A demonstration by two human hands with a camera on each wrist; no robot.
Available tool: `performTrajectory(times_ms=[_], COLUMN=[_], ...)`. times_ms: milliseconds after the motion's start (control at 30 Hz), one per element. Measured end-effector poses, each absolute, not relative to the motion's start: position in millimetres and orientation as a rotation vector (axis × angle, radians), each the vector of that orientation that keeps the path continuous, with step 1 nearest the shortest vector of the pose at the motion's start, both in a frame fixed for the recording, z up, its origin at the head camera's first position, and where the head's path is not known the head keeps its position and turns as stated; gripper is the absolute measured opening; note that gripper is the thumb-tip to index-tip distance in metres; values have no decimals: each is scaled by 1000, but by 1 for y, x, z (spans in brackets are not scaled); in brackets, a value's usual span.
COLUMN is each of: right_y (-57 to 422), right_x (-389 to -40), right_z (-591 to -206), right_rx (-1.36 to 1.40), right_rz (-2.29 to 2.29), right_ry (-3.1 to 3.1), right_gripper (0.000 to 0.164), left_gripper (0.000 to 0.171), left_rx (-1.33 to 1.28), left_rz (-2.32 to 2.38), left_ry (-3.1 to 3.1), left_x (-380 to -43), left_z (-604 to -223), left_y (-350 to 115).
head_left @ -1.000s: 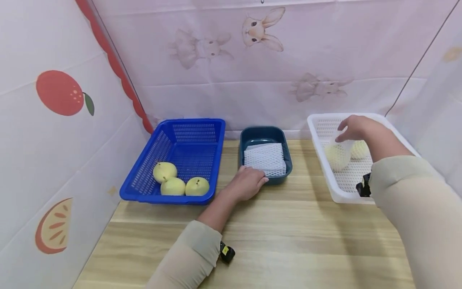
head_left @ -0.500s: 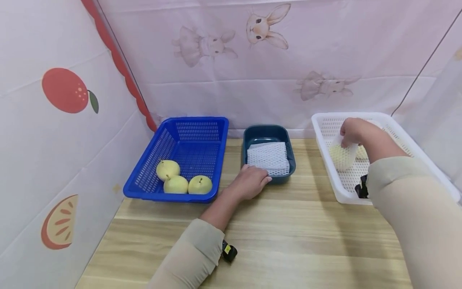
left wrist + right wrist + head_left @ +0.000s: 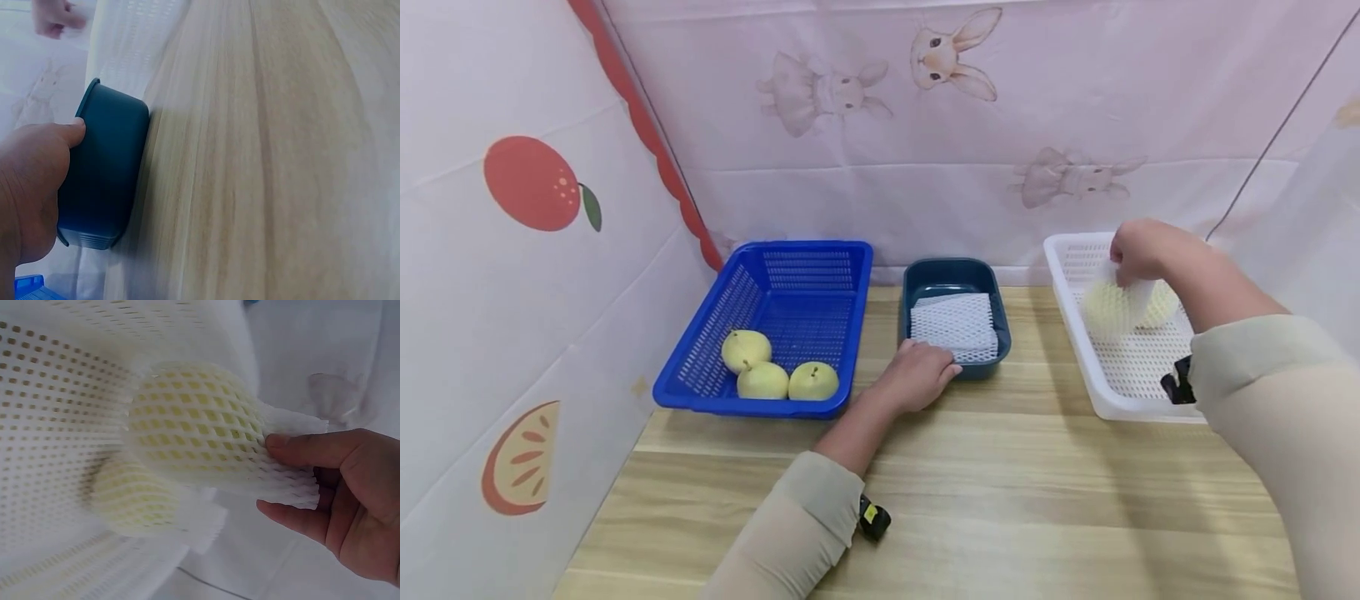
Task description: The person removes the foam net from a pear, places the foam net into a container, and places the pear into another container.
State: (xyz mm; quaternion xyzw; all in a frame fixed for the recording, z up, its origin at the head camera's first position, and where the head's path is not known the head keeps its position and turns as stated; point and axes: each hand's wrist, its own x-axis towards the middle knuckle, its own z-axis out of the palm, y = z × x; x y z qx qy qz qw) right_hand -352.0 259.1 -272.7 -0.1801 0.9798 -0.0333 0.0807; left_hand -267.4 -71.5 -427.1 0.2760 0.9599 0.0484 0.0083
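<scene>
In the right wrist view, my right hand point(image 3: 350, 487) pinches the gathered end of a white foam net sleeve point(image 3: 290, 481). Inside that sleeve is a pale yellow pear point(image 3: 194, 415), over the white basket point(image 3: 1097, 400). Another netted pear point(image 3: 134, 494) lies in the basket beside it. My left hand point(image 3: 919, 375) grips the near left corner of a dark teal plastic tub point(image 3: 977, 372). Its thumb presses the outer wall near the rim in the left wrist view, while the other fingertips are hidden. Several flat foam net sleeves point(image 3: 953, 325) lie in the tub.
At the left, a blue basket point(image 3: 752, 408) holds three bare pears point(image 3: 763, 381) at its near end. All three containers stand on a wooden table point(image 3: 1000, 500), close to the cloth-covered back wall point(image 3: 925, 200). A printed cloth point(image 3: 467, 333) bounds the left side.
My right hand has dipped slightly and then risen with the netted pear, its fingers now closer together on the sleeve. My left hand stays at the tub; the view shifted a little.
</scene>
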Motion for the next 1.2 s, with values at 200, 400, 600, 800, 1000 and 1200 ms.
performTrajectory(times_ms=[200, 400, 600, 800, 1000, 1200], right_y=[242, 215, 183, 152, 130, 119], right_x=[-334, -306, -274, -247, -234, -230], right_z=[-226, -197, -217, -253, -284, -310], right_rx=[-685, -860, -1048, -1194, -1238, -1304], right_rz=[-36, -22, -99, -146, -201, -225], right_ry=[2940, 2959, 2908, 2812, 2773, 2785], right_gripper=[13, 10, 8, 12, 13, 20], left_gripper=[34, 33, 33, 33, 31, 25], left_rx=[877, 871, 837, 776, 819, 976], left_rz=[146, 146, 176, 237, 282, 495], left_ry=[3010, 3021, 3022, 3019, 3033, 3126], left_x=[-268, -270, -271, -273, -274, -267], left_z=[-427, -429, -430, -431, -428, -423], left_y=[-71, -72, -74, -77, -80, -80])
